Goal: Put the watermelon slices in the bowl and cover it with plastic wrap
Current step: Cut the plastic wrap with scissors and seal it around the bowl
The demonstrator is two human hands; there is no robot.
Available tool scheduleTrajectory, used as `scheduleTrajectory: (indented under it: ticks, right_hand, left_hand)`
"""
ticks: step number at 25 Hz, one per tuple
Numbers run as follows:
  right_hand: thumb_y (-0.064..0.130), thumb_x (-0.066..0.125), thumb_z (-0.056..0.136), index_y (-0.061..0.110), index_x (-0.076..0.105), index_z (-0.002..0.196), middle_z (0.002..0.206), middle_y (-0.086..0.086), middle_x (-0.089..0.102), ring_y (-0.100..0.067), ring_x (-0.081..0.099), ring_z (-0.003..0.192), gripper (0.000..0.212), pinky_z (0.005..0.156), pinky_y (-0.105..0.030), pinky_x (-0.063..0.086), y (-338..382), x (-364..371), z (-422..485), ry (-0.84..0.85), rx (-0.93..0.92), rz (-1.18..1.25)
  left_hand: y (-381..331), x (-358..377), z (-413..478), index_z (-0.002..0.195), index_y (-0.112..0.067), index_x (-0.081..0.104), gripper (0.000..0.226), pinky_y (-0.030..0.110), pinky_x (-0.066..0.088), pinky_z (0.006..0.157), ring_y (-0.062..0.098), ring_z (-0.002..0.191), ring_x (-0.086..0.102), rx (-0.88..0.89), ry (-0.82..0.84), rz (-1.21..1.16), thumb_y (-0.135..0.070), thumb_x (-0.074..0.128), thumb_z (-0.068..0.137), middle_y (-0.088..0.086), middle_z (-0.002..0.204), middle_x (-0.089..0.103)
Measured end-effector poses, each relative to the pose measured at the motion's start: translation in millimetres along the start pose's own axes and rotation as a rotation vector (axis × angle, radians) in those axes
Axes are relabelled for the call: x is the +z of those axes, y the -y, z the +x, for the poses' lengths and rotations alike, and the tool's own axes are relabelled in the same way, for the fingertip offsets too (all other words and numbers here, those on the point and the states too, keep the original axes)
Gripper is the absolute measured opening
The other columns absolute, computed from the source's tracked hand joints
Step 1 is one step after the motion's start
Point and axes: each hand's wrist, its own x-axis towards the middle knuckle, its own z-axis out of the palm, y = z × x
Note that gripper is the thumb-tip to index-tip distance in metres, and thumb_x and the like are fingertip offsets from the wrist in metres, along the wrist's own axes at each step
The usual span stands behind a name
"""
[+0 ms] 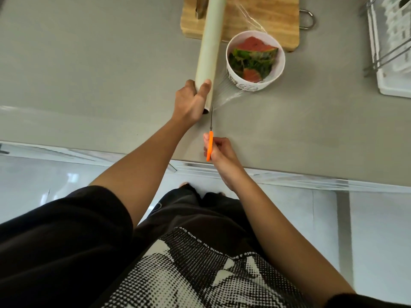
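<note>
White bowl (pixel 255 63) sits on the grey desk (pixel 111 63), its far edge overlapping the near corner of a wooden cutting board (pixel 255 16). Watermelon slices (pixel 253 56) lie inside the bowl, rind and red flesh both showing. Left hand (pixel 191 101) wraps around the near end of the plastic wrap roll (pixel 210 43), fingers curled over the tube, roll angled away toward the board. A sheet of plastic wrap (pixel 226 90) stretches from the roll to the right over the bowl, taut and streaked near the rim. Right hand (pixel 219 152) grips orange-handled scissors (pixel 210 138), fingers closed on the handle, blade tip pointing up at the film just beside the roll's end. Bowl is right of the left hand, beyond the right hand. Wire rack (pixel 387 41) at far right.
</note>
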Motion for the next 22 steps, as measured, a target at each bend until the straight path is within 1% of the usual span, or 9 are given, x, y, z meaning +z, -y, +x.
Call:
scheduleTrajectory:
  ticks: [2,4,7,9,11,14,16,19,22]
  right_hand:
    - [0.043,0.052,0.090,0.023,0.046,0.062,0.061,-0.005,0.046,-0.008,0.051,0.064,0.034,0.079,-0.022,0.042,3.9,1.0,2.1,0.024,-0.018,0.022]
    - [0.037,0.052,0.092,0.023,0.049,0.062,0.069,-0.007,0.041,-0.018,0.042,0.073,0.033,0.078,-0.030,0.039,8.7,0.8,3.9,0.039,-0.024,0.059]
    - [0.032,0.051,0.094,0.024,0.048,0.065,0.073,-0.007,0.038,-0.020,0.036,0.077,0.029,0.076,-0.031,0.036,14.6,1.3,8.6,0.083,-0.035,0.086]
    - [0.032,0.050,0.094,0.021,0.044,0.064,0.075,-0.009,0.035,-0.022,0.031,0.076,0.033,0.074,-0.034,0.033,18.3,2.1,13.5,0.106,-0.044,0.059]
    - [0.033,0.049,0.094,0.019,0.042,0.064,0.074,-0.010,0.034,-0.024,0.029,0.073,0.034,0.073,-0.036,0.032,17.9,1.3,18.9,0.110,-0.050,0.030]
    - [0.032,0.051,0.094,0.018,0.045,0.083,0.074,-0.008,0.042,-0.018,0.042,0.071,0.019,0.080,-0.031,0.038,11.5,1.3,20.4,0.057,-0.008,0.038]
    - [0.032,0.053,0.093,0.017,0.045,0.096,0.077,0.004,0.050,-0.006,0.049,0.073,0.018,0.085,-0.027,0.040,4.0,0.3,21.8,0.038,0.014,0.053]
    - [0.038,0.054,0.091,0.018,0.046,0.098,0.077,0.009,0.053,-0.001,0.052,0.072,0.023,0.084,-0.025,0.043,2.4,-1.7,27.9,0.041,0.021,0.045]
    - [0.046,0.054,0.088,0.019,0.047,0.095,0.075,0.013,0.054,0.008,0.053,0.063,0.028,0.076,-0.021,0.043,10.1,-4.6,39.0,0.021,0.015,-0.001]
  left_hand:
    - [0.7,-0.6,0.9,0.097,-0.005,0.053,0.044,0.026,0.050,0.060,0.027,0.080,0.063,-0.018,0.007,-0.027,-0.048,0.048,0.092,0.009,0.093,0.057]
    - [0.8,-0.8,1.7,0.098,-0.004,0.053,0.045,0.026,0.053,0.061,0.029,0.080,0.065,-0.025,0.020,-0.030,-0.048,0.047,0.092,0.008,0.092,0.057]
    - [0.0,-1.0,0.3,0.095,-0.005,0.052,0.043,0.023,0.054,0.055,0.021,0.070,0.062,-0.017,0.023,-0.043,-0.048,0.047,0.092,0.005,0.087,0.054]
    - [0.1,-0.7,0.6,0.098,-0.005,0.052,0.044,0.038,0.059,0.063,0.018,0.070,0.061,-0.029,0.027,-0.070,-0.048,0.047,0.092,0.003,0.087,0.054]
    - [0.1,-0.5,0.3,0.099,-0.005,0.052,0.045,0.045,0.059,0.065,0.017,0.069,0.062,-0.035,0.031,-0.073,-0.049,0.047,0.091,0.001,0.086,0.054]
    - [0.9,-1.3,0.9,0.099,-0.006,0.052,0.046,0.045,0.059,0.067,0.019,0.069,0.063,-0.033,0.026,-0.062,-0.051,0.046,0.090,0.002,0.085,0.054]
    - [1.0,-1.5,1.1,0.100,-0.006,0.052,0.045,0.044,0.059,0.066,0.020,0.070,0.063,-0.028,0.027,-0.069,-0.050,0.047,0.091,0.006,0.088,0.056]
    - [0.3,-0.9,0.4,0.100,-0.004,0.051,0.045,0.039,0.059,0.060,0.017,0.066,0.063,-0.011,0.035,-0.065,-0.048,0.046,0.093,0.008,0.090,0.057]
    - [0.0,-0.9,-0.6,0.095,-0.007,0.050,0.041,0.021,0.051,0.052,0.012,0.062,0.059,0.020,0.015,-0.022,-0.047,0.041,0.096,0.001,0.079,0.054]
